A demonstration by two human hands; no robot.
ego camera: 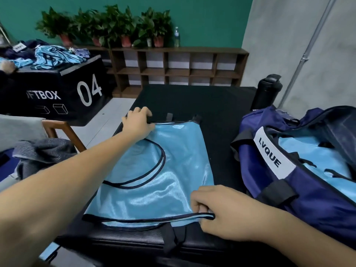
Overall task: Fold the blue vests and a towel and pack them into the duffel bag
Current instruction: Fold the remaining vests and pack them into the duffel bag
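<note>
Hands: two are counted, both bare, both on one vest.
Right hand [221, 211]: nearest; its fingers [198, 201] are curled and the near dark-trimmed hem of the vest is pinched at its right corner.
Vest [154, 170]: one, light blue, laid flat on the table [221, 105]; a dark-bound armhole loop is seen on top, left of middle. The near hem lies under the right fingers and the far left corner under the left ones; the cloth is spread between the two grips.
Left hand [137, 122]: reached across; the far left corner of the vest is gripped, fingers curled over the edge.
Duffel bag [308, 199]: one, navy, open, on the table just right of the vest, marked LVQUE.
Packed vests [312, 151]: light blue cloth is seen inside the bag; the number cannot be told.
Towel [44, 151]: one, grey, bunched on a chair [63, 130] at left, well apart from both hands.
Black bottle [267, 91]: one, upright behind the bag.
Soft box [67, 89]: one, black, marked 04; a heap of vests [55, 56] is piled on it, uncounted.
Shelf [173, 62]: at least four potted plants [125, 27] and one water bottle [176, 36] are noted on top.
</note>
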